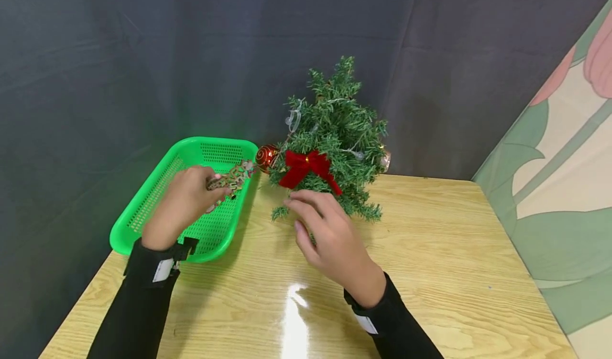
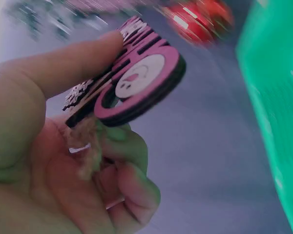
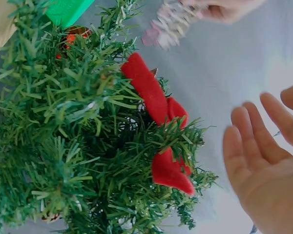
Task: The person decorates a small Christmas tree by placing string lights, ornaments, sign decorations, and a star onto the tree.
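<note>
My left hand [image 1: 179, 202] pinches a flat cut-out Christmas ornament [image 1: 234, 180] above the green plastic basket [image 1: 222, 237]. In the left wrist view the ornament [image 2: 136, 87] shows pink lettering, a round snowman face and dark edges; twine [image 2: 90, 146] hangs from it among the fingers. My right hand [image 1: 330, 237] is before the small artificial Christmas tree [image 1: 344, 130], just below a red velvet bow [image 1: 308, 168] on its front branches. Its fingers are relaxed and hold nothing; the right wrist view shows the palm [image 3: 268, 180] apart from the bow.
A red bauble [image 1: 266, 158] with gold swirls hangs at the tree's left, near the basket's rim. A pale bauble [image 1: 385, 161] is on the right side. The wooden table [image 1: 444, 253] backs onto a dark cloth [image 1: 191, 56]; a floral curtain [image 1: 564, 215] borders the right.
</note>
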`<state>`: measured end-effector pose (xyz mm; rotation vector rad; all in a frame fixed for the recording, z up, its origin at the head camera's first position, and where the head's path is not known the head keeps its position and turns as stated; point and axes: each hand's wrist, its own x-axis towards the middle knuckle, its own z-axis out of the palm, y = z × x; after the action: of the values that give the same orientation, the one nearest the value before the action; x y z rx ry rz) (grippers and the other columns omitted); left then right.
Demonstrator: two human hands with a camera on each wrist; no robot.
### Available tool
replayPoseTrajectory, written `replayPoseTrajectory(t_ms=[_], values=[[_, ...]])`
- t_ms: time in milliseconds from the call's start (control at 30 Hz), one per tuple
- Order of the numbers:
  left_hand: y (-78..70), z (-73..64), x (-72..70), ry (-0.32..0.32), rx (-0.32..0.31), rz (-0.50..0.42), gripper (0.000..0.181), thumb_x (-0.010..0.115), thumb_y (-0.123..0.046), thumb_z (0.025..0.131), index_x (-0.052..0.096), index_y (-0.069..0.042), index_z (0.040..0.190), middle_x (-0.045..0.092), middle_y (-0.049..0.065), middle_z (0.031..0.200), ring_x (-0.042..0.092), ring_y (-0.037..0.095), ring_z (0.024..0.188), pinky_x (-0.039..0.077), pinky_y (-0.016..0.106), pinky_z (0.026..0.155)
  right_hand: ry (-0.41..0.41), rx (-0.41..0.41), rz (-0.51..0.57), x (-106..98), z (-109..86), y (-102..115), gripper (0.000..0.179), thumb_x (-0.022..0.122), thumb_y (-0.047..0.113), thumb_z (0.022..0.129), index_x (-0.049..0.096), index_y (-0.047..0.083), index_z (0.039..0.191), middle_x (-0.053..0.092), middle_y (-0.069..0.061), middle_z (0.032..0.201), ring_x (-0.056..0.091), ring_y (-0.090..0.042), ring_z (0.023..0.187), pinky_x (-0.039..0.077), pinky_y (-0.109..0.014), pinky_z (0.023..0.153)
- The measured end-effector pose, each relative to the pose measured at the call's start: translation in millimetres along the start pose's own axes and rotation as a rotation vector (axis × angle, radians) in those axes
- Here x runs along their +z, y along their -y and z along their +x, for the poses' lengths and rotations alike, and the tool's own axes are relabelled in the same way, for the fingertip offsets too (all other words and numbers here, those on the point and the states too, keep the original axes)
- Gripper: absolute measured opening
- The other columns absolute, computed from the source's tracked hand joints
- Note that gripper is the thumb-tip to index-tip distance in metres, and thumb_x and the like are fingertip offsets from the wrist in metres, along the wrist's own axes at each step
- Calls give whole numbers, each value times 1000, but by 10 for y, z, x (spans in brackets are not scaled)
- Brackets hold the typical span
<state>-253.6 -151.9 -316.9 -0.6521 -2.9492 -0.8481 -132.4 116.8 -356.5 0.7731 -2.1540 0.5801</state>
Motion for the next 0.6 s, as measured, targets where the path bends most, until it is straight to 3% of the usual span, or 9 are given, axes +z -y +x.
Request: replayPoseTrajectory(t_ms=[133, 333, 500, 600], values=[[-332, -164, 166, -17, 97, 21, 30, 80, -19, 92, 58, -12, 72, 52, 6, 78, 48, 21, 69, 35, 32, 58, -20, -6, -32, -13, 10, 23, 29, 55, 14, 105, 67, 2, 129, 62, -16, 135, 60, -31, 124, 50, -40, 106], [-714, -419, 422, -45, 282, 2, 19, 87, -19, 84, 68, -15, 84, 52, -2, 83, 45, 13, 70, 40, 27, 60, 62, -17, -166, -55, -1, 72, 44, 73, 19, 97, 63, 4, 137, 63, -13, 137, 60, -30, 127, 47, -43, 110], [-850, -483, 564, -50, 397, -149, 20, 87, -19, 84, 68, -17, 89, 52, -7, 89, 48, 9, 80, 46, 26, 68, 125, 16, -174, -139, -27, 87, 21, 76, 17, 95, 74, 9, 115, 72, -3, 102, 66, -20, 92, 54, -34, 82], [-852, -466, 605, -22, 429, -292, 18, 84, -19, 88, 67, -19, 92, 57, -7, 93, 53, 9, 85, 49, 27, 74, 158, 41, -118, -240, -34, 66, 11, 77, 13, 94, 73, 9, 104, 69, 0, 93, 61, -16, 81, 51, -29, 70]])
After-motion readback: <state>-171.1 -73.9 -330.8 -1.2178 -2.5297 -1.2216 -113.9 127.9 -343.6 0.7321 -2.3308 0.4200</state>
